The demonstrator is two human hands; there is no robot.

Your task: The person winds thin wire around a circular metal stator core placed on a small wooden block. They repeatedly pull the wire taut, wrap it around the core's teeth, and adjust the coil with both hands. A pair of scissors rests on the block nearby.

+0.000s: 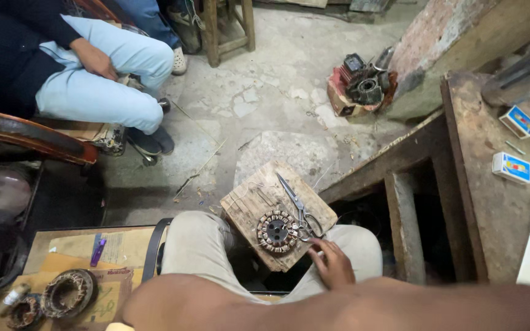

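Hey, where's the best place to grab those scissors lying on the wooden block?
Probably by the looped handles, at the near end beside the person's hand. The scissors lie flat on the wooden block, blades pointing away, next to the round wound stator, so come in from the near right.

Seen from above: wooden block [259,199] resting across the lap. On the block, a round wound stator [276,231]; just right of the stator, scissors [299,208] lying flat. At the block's near right corner, a hand [332,265], fingertips touching the edge. Far left of the block, a seated person [87,67]. Right of the block, a workbench [480,184] bearing two small boxes [513,167].
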